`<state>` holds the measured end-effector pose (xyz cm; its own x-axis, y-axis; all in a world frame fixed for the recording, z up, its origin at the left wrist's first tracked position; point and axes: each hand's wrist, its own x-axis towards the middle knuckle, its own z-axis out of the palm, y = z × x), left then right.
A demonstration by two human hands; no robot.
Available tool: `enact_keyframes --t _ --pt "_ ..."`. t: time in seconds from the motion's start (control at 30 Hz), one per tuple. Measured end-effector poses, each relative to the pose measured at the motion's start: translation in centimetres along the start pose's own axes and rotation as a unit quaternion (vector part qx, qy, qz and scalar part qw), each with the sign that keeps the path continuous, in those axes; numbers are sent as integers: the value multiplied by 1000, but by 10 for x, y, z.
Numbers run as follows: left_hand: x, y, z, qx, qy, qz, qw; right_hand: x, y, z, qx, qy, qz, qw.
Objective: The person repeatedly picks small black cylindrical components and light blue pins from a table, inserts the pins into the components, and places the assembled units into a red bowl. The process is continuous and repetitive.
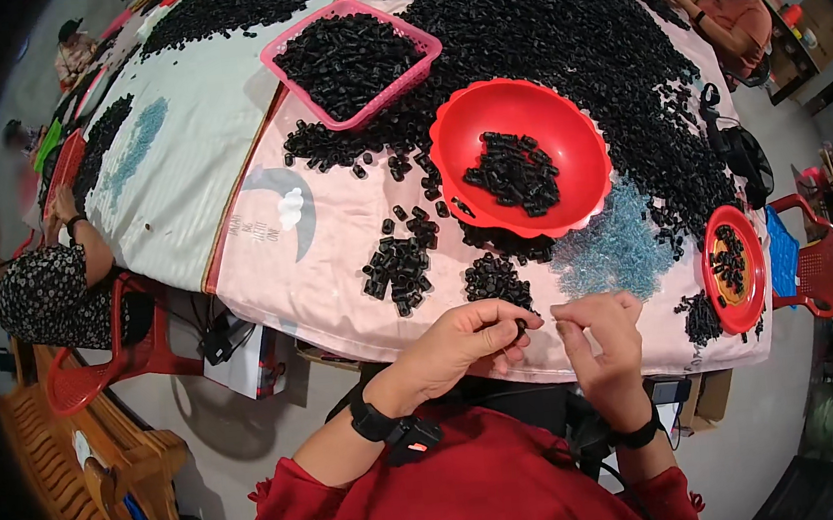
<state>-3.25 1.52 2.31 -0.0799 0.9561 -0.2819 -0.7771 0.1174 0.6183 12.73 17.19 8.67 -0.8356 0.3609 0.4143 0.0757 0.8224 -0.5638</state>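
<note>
Above the table's near edge, my left hand is closed, pinching a small black plastic piece between thumb and fingertips. My right hand hovers just beside it, thumb and forefinger pressed together; whatever they hold is too small to make out. Just beyond my hands lie two small heaps of black plastic pieces. A heap of tiny clear bluish pieces spreads beyond my right hand. Farther off stands a red scalloped bowl with more black pieces inside.
A pink basket full of black pieces stands at the back left. One huge black pile covers the far table. At the right edge sits a red oval tray, near a red chair. Other people sit around the tables.
</note>
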Motion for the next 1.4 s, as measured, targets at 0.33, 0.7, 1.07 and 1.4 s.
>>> enact_keyframes --t 0.33,0.7,1.07,1.4 --pt "-2 -7 -3 50 -3 27 998 0 -9 8 24 -1 -11 1000" --pt "0 -11 0 75 21 26 997 0 -11 7 14 -15 -12 1000" --pt "-1 -12 2 117 41 38 992 -4 -8 10 4 -18 -17 1000" --pt "-5 -13 3 93 43 54 993 -6 -11 14 -3 -20 -32 999"
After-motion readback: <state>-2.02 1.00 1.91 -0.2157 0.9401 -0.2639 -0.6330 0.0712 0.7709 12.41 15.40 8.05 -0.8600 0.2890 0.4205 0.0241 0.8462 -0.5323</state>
